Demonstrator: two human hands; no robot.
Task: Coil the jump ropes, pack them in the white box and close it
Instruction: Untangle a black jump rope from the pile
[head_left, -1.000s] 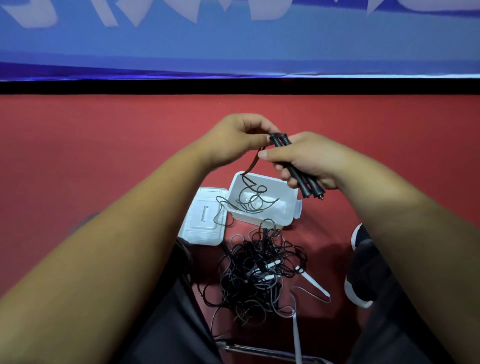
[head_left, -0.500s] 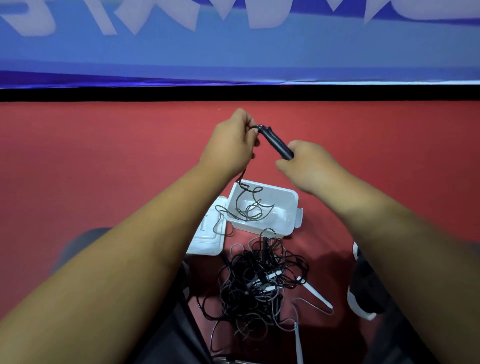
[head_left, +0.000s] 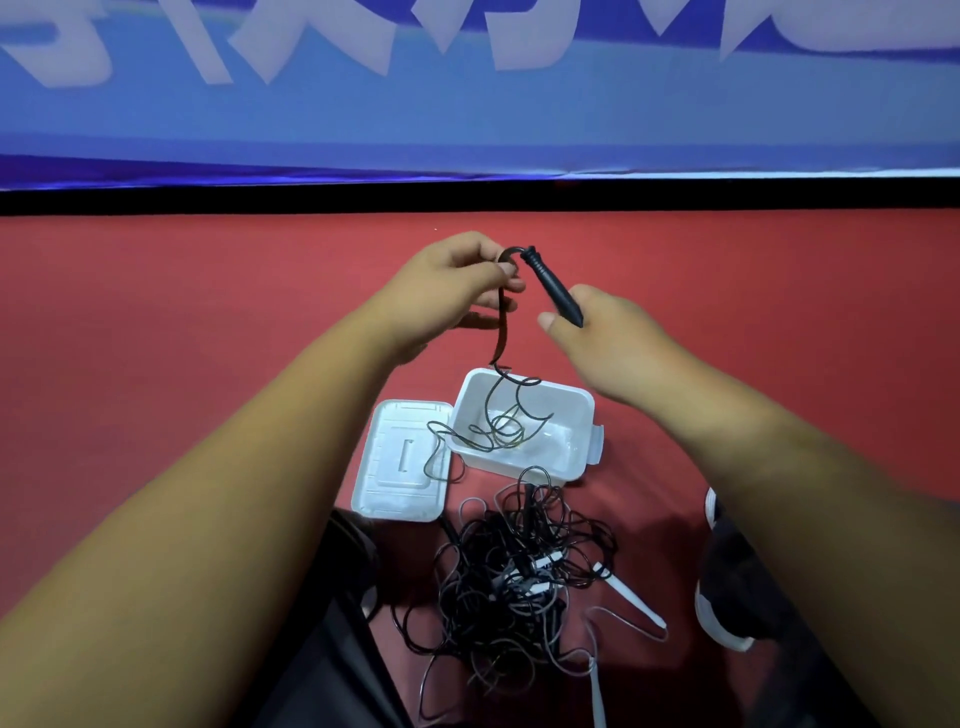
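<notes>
Jump ropes (head_left: 519, 577), head view: most lie in one tangled heap on the near side of the white box (head_left: 574, 391). None is coiled.

Item in hand: one black rope, held above the box.
- Left hand (head_left: 452, 291) pinches its cord (head_left: 501, 332) just beside the handle cap.
- Right hand (head_left: 618, 345) is closed round the lower end of the black handle (head_left: 551, 287).
- The cord hangs from the pinch into the box, with loose loops spilling over the left rim onto the lid (head_left: 400, 460).

The lid is off, touching the box's left side.

Outstanding, by judgement: coiling, packing, closing.
</notes>
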